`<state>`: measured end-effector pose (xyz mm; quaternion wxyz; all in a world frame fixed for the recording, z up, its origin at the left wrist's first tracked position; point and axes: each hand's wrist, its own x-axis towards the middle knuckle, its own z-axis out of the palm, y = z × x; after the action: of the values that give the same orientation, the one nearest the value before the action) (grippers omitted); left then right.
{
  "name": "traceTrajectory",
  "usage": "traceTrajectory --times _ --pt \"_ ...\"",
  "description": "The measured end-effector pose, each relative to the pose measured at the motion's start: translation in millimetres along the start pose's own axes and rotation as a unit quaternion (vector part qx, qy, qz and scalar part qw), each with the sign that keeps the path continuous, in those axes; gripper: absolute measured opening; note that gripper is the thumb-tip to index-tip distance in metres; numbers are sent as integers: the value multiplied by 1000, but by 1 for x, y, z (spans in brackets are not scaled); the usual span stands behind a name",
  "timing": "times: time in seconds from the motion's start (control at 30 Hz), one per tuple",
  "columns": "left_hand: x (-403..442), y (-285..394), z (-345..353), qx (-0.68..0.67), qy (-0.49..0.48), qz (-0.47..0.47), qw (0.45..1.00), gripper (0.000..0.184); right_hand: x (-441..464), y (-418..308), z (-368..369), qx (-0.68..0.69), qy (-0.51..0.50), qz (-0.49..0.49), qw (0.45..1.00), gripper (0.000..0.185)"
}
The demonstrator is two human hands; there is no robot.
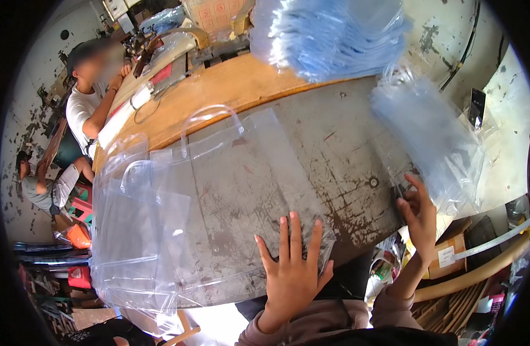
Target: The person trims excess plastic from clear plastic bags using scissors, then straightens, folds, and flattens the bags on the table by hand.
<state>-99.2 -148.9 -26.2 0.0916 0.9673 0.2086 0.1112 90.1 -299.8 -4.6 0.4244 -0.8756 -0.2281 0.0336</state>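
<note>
My left hand (291, 271) lies flat with its fingers spread on a clear plastic bag (236, 190). The bag is laid out on the grey worn tabletop (340, 150), its looped handle (213, 109) toward the wooden strip. At the table's right front edge my right hand (419, 219) has bent fingers around a small dark thing that I cannot make out. Just beyond it rests a stack of clear plastic pieces (432, 138). More clear bags with handles (126, 225) overlap at the left and hang over the edge.
A large pile of bluish plastic (334, 40) stands at the back on the wooden strip (218, 92). A phone (477, 108) leans at the right. One person (92, 92) sits across at the left, another person (45, 184) farther off. A cardboard box (449, 254) stands below right.
</note>
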Motion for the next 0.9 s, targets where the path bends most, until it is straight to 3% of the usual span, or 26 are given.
traceTrajectory --times 0.07,0.23,0.3,0.37,0.43,0.9 --pt "1 1 -1 -2 3 0 1000 69 -2 -1 2 123 6 23 992 47" --pt "0 0 -3 -1 -8 -4 1000 69 -8 8 10 164 42 8 985 48" --pt "0 -1 -2 -16 -1 4 1000 68 -9 12 17 239 99 0 966 50" --pt "0 -1 -2 -13 0 4 1000 67 -11 19 21 234 104 -6 967 53" --pt "0 -1 -3 -14 3 7 1000 67 -11 20 24 138 133 -14 981 56" --pt "-2 -2 -4 -38 13 10 999 64 -17 20 30 197 109 -30 974 42"
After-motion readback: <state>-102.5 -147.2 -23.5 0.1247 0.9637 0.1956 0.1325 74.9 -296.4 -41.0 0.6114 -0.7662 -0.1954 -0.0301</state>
